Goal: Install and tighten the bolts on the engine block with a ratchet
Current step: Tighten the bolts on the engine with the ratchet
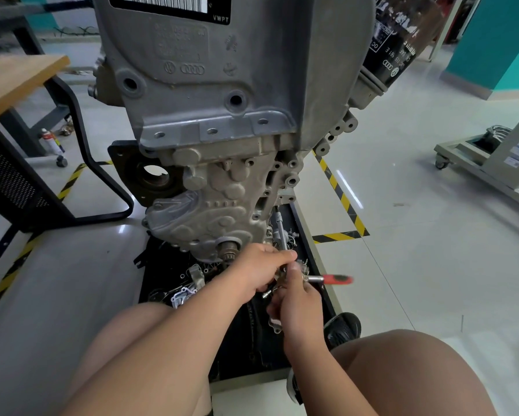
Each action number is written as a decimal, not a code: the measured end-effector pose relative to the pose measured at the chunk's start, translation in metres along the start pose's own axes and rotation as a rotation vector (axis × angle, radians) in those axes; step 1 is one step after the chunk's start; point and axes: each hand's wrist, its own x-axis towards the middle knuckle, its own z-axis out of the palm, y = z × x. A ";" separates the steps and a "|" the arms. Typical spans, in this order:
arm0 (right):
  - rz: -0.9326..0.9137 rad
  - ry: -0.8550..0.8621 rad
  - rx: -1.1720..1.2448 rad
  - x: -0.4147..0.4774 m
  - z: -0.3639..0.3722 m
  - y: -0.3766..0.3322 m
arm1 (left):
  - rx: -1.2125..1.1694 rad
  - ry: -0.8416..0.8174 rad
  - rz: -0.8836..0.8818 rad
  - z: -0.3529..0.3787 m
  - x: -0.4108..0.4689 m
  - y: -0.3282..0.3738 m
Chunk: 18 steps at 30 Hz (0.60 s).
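Bare knees, then left hand (258, 270) and right hand (298, 306) bunched together, both curled round the head end of the ratchet (336, 279). It sits low beside the engine block (222, 190), over a black tray (315, 259). Steel, stiff, probably greasy; the red handle looks the surest hold for leverage.

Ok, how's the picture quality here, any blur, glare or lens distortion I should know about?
Head view: the ratchet shows a motion-smeared red handle. Also in the head view, white glare streaks lie on the glossy floor. Wide-angle bending in the head view curves the edges of the engine block and the table. The light is soft and even.
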 end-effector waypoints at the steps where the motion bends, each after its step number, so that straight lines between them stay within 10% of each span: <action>1: -0.086 0.049 -0.087 0.000 -0.002 0.001 | 0.006 0.000 -0.001 0.000 0.001 0.000; 8: -0.212 0.145 -0.149 0.000 -0.003 -0.002 | -0.002 -0.077 -0.039 -0.002 0.000 0.004; 18: 0.128 0.038 0.156 0.001 0.003 -0.009 | -0.104 -0.143 -0.028 0.000 -0.007 0.008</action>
